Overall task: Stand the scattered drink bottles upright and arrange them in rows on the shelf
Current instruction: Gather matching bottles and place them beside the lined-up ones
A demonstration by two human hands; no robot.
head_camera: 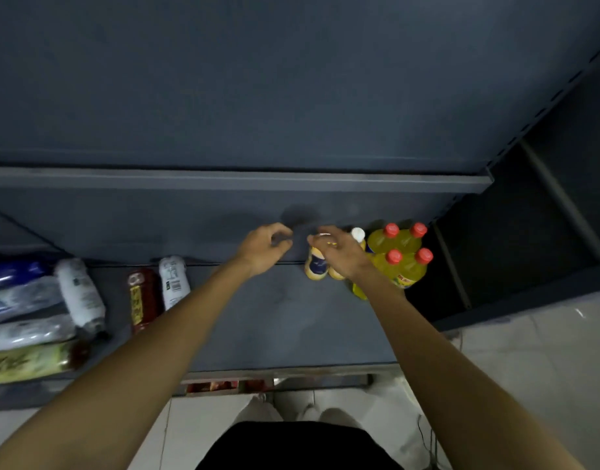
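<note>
A: Shelf (257,320) material?

B: Dark grey-blue metal, matte, flat deck w/ a thin front lip. Another board of the same stuff runs above it.

A: Upright bottles?

B: Far right, at the back: four yellow bottles (405,256), clear plastic, round shoulders, red screw caps, packed 2x2 and touching. Just left of them a white-capped bottle (358,235), mostly hidden behind the right hand. Left of that, a cream bottle (316,264) w/ a dark blue label, standing; a second one like it beside it, half covered by the wrist.

A: Right hand?

B: Right hand (339,251) is over the cream bottle's top, fingers spread and relaxed, not wrapped round it. Can't tell if the fingertips touch the cap; blurred.

A: Left?

B: Left hand (266,245) hovers just left of that bottle, fingers loosely curled, holding nothing.

A: Still lying down?

B: Left side. A white bottle (173,281) w/ printed label and a dark red bottle (141,300) w/ a yellow strip, side by side, on their sides. Further left another white-wrapped one (81,293), then a heap of glossy bottles (24,317), blue, clear, greenish, all flat, blurry.

A: Anything in the way?

B: Both forearms cross the shelf's mid section. Pale tiled floor (529,368) to the right, below.
</note>
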